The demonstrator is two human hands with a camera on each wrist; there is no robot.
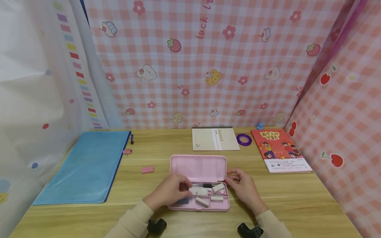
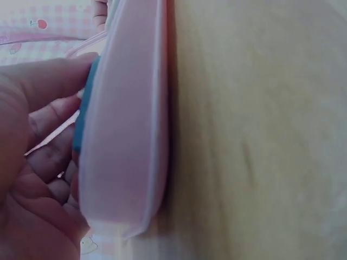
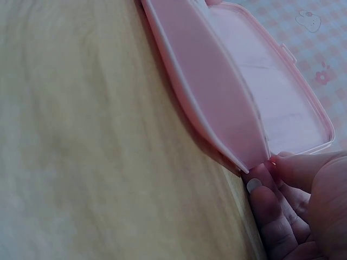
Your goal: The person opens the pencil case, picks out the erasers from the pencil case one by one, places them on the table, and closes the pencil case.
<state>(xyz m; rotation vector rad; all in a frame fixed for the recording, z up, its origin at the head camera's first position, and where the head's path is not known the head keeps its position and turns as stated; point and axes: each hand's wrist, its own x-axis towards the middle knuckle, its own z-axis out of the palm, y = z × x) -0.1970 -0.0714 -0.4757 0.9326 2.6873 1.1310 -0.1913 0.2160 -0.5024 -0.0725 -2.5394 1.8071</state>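
Open pink pencil case (image 1: 198, 185) at the desk's (image 1: 297, 198) near edge, both our hands on it.
Head: left hand (image 1: 170, 191) fingers curled inside the tray, grip unclear; right hand (image 1: 242, 186) pinches the right rim. Left wrist: case wall (image 2: 127, 135) hides contents. Right wrist: fingers (image 3: 282, 211) at the corner; a nudge could spill the erasers (image 1: 202, 201).

1. A light wooden table (image 1: 297, 198) is filling the lower part of the head view, its grain running left to right.
2. A pink checked cloth (image 1: 208, 59), printed with strawberries, flowers, bears and cupcakes, is hanging as the back wall behind the table.
3. A similar pink cloth with cherries (image 1: 351, 109) is closing off the right side.
4. A translucent white sheet with coloured dots and stripes (image 1: 35, 82) is hanging on the left, letting soft daylight through.
5. Even, gentle light is falling over the tabletop.
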